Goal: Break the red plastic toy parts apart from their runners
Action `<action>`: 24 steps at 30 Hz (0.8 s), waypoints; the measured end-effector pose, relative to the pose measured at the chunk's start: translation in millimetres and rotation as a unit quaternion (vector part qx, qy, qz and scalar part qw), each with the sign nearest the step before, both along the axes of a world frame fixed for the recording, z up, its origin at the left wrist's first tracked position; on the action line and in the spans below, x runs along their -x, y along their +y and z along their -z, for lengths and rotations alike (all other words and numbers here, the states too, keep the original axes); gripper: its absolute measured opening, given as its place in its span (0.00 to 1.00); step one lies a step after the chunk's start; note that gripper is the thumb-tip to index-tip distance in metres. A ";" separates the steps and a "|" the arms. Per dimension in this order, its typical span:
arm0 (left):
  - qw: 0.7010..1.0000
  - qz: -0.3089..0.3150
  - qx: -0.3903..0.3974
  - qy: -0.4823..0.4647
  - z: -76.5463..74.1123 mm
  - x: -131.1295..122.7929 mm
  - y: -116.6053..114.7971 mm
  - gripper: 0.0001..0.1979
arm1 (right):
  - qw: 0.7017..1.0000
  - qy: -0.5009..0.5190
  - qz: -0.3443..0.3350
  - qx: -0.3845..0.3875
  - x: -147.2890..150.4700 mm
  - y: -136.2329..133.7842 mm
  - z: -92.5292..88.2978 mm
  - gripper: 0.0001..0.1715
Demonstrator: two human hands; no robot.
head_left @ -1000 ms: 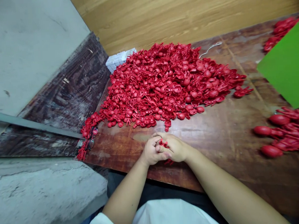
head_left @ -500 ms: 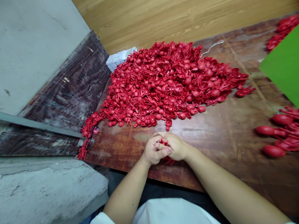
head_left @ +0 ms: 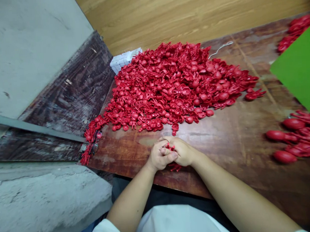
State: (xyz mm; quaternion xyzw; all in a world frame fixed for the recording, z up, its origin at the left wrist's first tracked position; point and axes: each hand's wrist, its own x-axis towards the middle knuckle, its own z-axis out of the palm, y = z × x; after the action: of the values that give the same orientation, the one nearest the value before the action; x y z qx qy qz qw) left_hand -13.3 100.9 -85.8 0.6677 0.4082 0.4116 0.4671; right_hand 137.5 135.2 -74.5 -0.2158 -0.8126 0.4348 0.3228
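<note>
- Big wood-grain panel [head_left: 191, 17] across the top, grey concrete wall [head_left: 29, 56] on the left, dark scuffed board [head_left: 73, 89] btwn them and the bench
- Brown worn wooden bench top [head_left: 232, 150] fills the middle and right
- Large heap of red moulded plastic parts [head_left: 169, 87] on bench, mix of round cups and small hand-like shapes, spreading toward the wall
- More red parts [head_left: 293, 136] in a loose pile at right edge, another red bunch [head_left: 294, 30] top right, beside a tilted green sheet [head_left: 296, 68]
- White shirt [head_left: 176, 222] at bottom, bare forearms reach fwd over bench edge
- White packets [head_left: 124, 61] stacked behind heap, thin white cord [head_left: 220, 48] lying on bench just past it
- Glasses [head_left: 94, 147] at heap's left tip, tangled w/ red parts
- L hand [head_left: 158, 156] and R hand [head_left: 181, 151] pressed together, fingers overlapping, near bench's front edge, just below heap
- Small red plastic part [head_left: 170, 147] pinched btwn both hands, fingers partly hide it, exact grip can't tell
- Red sprig [head_left: 175, 167] just below hands, can't tell if held or on bench
</note>
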 end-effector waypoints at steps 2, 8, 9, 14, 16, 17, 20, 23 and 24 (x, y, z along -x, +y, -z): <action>1.000 -0.008 0.007 -0.002 1.0 -0.4 -0.4 0.24 | 1.000 0.011 0.001 -0.001 -0.5 0.0 1.9 0.26; 0.998 -0.034 -0.023 0.036 0.7 -0.1 -1.3 0.40 | 0.995 0.093 -0.013 0.047 -3.1 2.0 4.2 0.41; 0.998 -0.034 -0.027 0.040 0.4 -0.1 -1.6 0.40 | 0.993 0.101 -0.020 0.058 -3.4 2.7 4.0 0.44; 0.998 -0.039 -0.023 0.052 0.6 -1.9 -4.1 0.31 | 0.989 0.099 -0.030 0.103 -3.8 6.1 5.3 0.50; 0.997 -0.051 -0.025 0.050 2.1 -3.5 -5.3 0.30 | 0.989 0.097 -0.030 0.105 -3.8 7.1 6.5 0.47; 0.997 -0.059 -0.026 0.046 3.1 -4.3 -5.9 0.30 | 0.990 0.098 -0.030 0.101 -3.9 7.6 7.1 0.46; 0.996 -0.087 -0.010 0.018 7.4 -7.0 -7.2 0.27 | 0.991 0.105 -0.029 0.081 -5.3 8.8 8.1 0.43; 0.990 -0.127 0.035 -0.056 13.4 -10.2 -8.2 0.29 | 0.992 0.110 -0.003 0.058 -7.9 10.3 9.0 0.45; 0.986 -0.139 0.046 -0.083 15.5 -11.3 -8.6 0.31 | 0.993 0.107 0.010 0.050 -8.9 10.8 9.3 0.46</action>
State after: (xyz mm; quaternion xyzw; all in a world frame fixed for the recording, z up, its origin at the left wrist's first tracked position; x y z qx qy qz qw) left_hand -2.0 92.4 -101.3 0.5456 0.4756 0.5073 0.4677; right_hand 146.4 146.0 -83.8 -0.1917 -0.7482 0.4927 0.4009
